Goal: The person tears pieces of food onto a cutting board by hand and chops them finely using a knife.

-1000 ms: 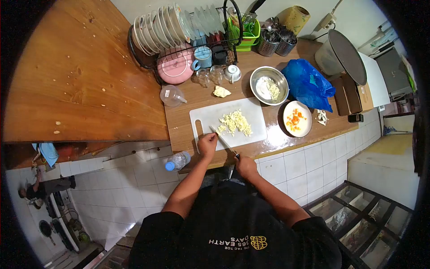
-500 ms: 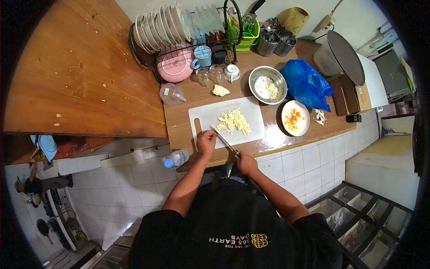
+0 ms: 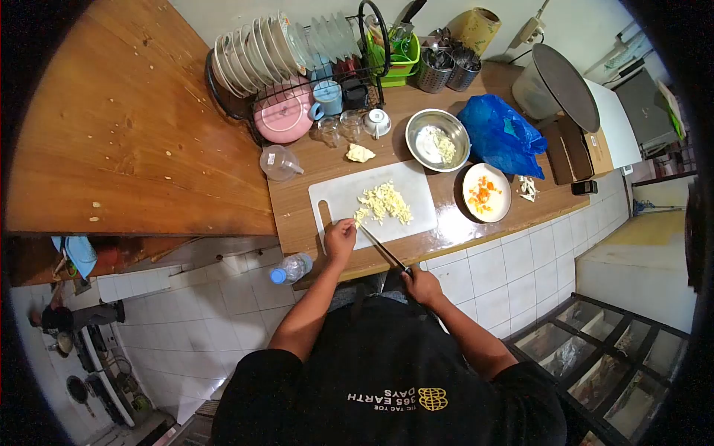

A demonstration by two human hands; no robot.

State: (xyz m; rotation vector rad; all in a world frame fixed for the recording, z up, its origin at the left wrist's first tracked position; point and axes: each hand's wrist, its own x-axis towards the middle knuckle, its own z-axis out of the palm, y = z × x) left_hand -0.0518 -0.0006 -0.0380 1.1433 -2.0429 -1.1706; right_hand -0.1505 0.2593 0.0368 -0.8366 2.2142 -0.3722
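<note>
My right hand [image 3: 422,285] is wrapped round the dark handle of a knife [image 3: 384,248], whose blade points up and left over the near edge of a white cutting board [image 3: 323,191]. My left hand [image 3: 341,241] is at the board's lower left, its fingers drawn together beside the knife tip and the chopped pieces. Whether a small piece is between those fingers is hard to make out. Pale yellow chopped vegetable [image 3: 384,202] lies in a loose heap on the board. A larger pale chunk [image 3: 360,153] rests on the counter behind it.
A steel bowl [image 3: 416,151] holds pale pieces; a plate [image 3: 477,210] holds orange ones. Beside them sits a blue plastic bag [image 3: 500,137]. A water bottle [image 3: 295,268] stands at the counter's left edge. Behind are a dish rack [image 3: 297,93] and cutlery holders [image 3: 435,74]. Another person [image 3: 63,318] is far left.
My right hand has moved slightly right and down with the knife, and the blade lies lower. The left fingers have shifted to the knife tip. The whole view has shifted a little.
</note>
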